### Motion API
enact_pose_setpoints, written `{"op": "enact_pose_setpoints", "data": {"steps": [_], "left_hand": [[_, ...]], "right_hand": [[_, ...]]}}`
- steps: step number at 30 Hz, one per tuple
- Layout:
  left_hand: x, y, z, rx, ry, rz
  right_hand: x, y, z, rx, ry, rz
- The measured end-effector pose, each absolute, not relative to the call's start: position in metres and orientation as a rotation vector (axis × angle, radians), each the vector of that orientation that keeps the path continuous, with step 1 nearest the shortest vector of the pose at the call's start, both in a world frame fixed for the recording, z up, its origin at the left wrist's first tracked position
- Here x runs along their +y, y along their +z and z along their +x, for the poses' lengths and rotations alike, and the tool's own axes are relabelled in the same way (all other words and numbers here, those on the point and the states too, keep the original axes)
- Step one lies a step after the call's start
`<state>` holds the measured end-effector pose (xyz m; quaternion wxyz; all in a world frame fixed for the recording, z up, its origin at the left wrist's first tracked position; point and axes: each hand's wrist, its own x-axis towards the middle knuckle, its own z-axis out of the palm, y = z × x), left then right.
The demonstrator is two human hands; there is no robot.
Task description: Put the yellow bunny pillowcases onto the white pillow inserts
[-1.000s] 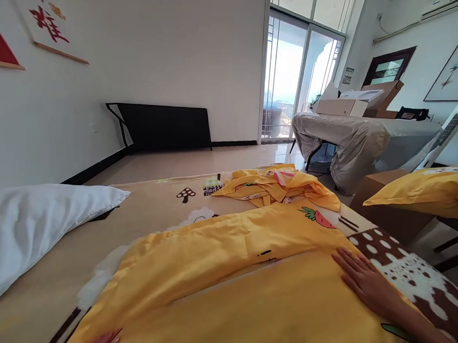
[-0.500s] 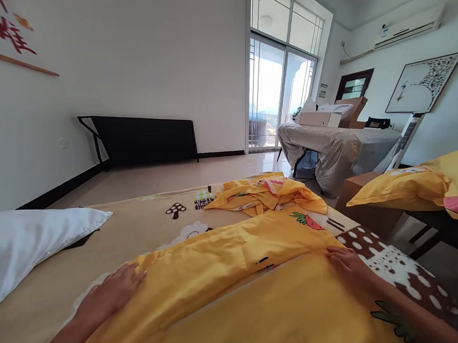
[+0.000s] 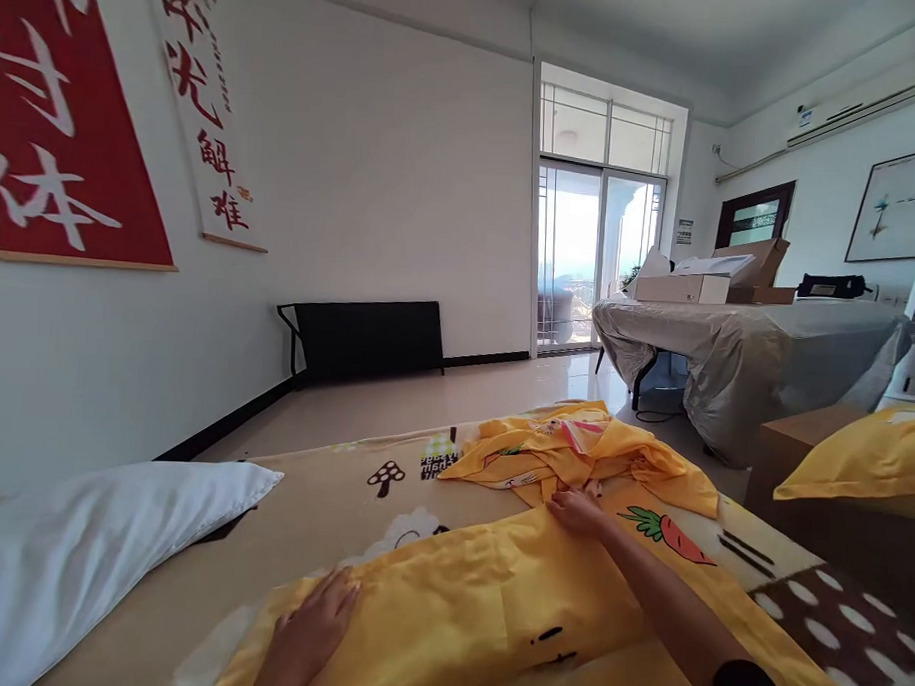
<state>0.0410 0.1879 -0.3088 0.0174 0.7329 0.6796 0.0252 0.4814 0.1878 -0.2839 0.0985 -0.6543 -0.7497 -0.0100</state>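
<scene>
A yellow carrot-print fabric, which looks like bedding, is spread over the patterned beige blanket in front of me. My left hand rests on its left end, palm down, with the fingers stretched out. Farther out, my right hand is at the fabric's far edge, its fingers bent and seemingly pinching the cloth. Just beyond that hand lies a crumpled heap of similar yellow fabric. A printed carrot shows to the right of my right wrist.
A white pillow lies on the left. On the right are a yellow pillow and a brown box. Farther back stands a table under a plastic sheet, with boxes on it. A black folded panel leans along the wall.
My right hand has moved left and away from me, from the right part of the fabric to its far edge. My left hand remains on the left end. The view has tilted up and turned left.
</scene>
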Motion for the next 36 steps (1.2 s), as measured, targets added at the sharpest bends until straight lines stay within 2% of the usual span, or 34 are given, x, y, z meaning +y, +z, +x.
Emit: {"op": "enact_pose_setpoints", "data": {"steps": [4, 9, 17, 22, 28, 32, 36], "left_hand": [[0.191, -0.332, 0.047, 2.142, 0.116, 2.269], [0.193, -0.339, 0.039, 2.128, 0.082, 2.238], [0.193, -0.336, 0.038, 2.083, 0.084, 2.289], [0.192, -0.334, 0.032, 2.087, 0.050, 2.329], [0.189, -0.324, 0.002, 2.358, -0.044, 2.283], [0.174, -0.301, 0.071, 2.288, 0.069, 2.451], [0.153, -0.295, 0.195, 1.702, 0.125, 2.580]], "right_hand": [[0.229, -0.281, 0.463, -2.048, 0.178, -1.954], [0.253, -0.282, 0.445, -1.912, 0.165, -1.871], [0.215, -0.298, 0.439, -2.173, 0.228, -1.794], [0.137, -0.312, 0.506, -2.325, 0.248, -1.677], [0.087, -0.306, 0.614, -1.880, -0.057, -2.101], [0.104, -0.291, 0.553, -1.904, 0.010, -2.012], [0.133, -0.306, 0.417, -2.139, 0.181, -1.708]]}}
